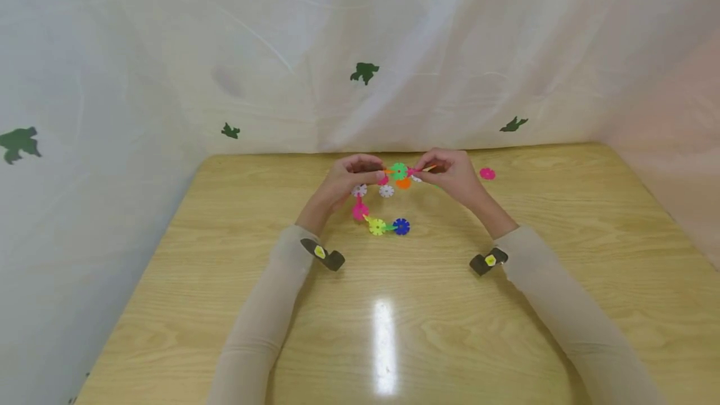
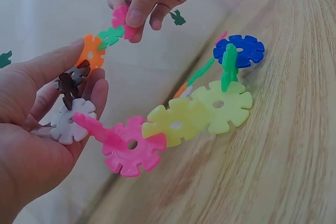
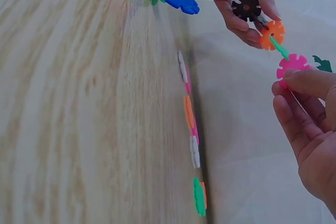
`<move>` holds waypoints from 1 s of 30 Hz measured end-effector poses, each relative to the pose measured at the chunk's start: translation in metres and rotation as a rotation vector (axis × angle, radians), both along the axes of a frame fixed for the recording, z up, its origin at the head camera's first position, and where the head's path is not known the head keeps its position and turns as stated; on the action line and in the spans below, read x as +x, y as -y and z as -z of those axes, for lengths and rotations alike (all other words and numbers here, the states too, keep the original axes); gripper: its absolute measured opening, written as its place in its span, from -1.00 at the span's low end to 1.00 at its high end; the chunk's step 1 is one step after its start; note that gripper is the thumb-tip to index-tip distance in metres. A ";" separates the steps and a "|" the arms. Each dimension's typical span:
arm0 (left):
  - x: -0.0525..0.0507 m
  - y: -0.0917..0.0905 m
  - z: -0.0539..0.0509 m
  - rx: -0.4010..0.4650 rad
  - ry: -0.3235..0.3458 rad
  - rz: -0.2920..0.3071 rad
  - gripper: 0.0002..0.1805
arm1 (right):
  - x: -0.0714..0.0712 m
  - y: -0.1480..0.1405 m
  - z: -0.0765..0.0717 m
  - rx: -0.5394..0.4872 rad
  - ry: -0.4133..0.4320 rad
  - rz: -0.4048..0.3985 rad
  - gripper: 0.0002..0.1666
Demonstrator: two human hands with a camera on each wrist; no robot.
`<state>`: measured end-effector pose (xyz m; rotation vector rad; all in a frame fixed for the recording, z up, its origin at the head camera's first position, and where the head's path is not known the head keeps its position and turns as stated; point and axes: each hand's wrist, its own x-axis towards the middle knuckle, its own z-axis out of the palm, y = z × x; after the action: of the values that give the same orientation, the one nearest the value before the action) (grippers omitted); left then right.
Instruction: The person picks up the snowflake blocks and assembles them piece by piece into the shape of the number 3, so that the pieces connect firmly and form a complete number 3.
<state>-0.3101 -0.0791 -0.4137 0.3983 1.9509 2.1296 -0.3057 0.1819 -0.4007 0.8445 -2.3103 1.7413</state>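
Observation:
Both hands hold a curved chain of slotted, flower-shaped plastic discs above the table. My left hand (image 1: 344, 179) grips it between thumb and fingers near an orange disc (image 2: 90, 53) and a black disc (image 3: 247, 7). From there a white disc (image 2: 73, 121), pink disc (image 2: 131, 148), yellow discs (image 2: 223, 107), green disc (image 2: 229, 69) and blue disc (image 2: 239, 52) hang toward the front. A green disc (image 1: 399, 171) follows the orange one. Beyond it, my right hand (image 1: 452, 177) pinches a pink disc (image 3: 293, 65) between thumb and fingertips, partly hiding it.
Loose discs lie on the wooden table (image 1: 360, 305) near its back edge, among them a white disc (image 1: 386, 191), an orange disc (image 1: 403, 184) and a pink disc (image 1: 487, 174) to the right. A pale curtain (image 1: 281, 67) with green prints hangs behind the table.

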 end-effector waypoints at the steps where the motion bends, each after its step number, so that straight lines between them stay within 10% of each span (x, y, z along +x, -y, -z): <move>1: 0.000 0.000 0.000 0.000 -0.001 0.001 -0.67 | 0.000 0.000 0.000 -0.001 -0.001 0.004 -0.88; 30: 0.002 -0.002 -0.005 -0.013 0.032 -0.043 -0.64 | 0.004 0.006 0.003 0.001 -0.106 0.057 -0.94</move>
<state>-0.3078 -0.0772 -0.4091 0.3205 1.9717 2.1340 -0.3020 0.1761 -0.4036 0.8413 -2.2449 1.6309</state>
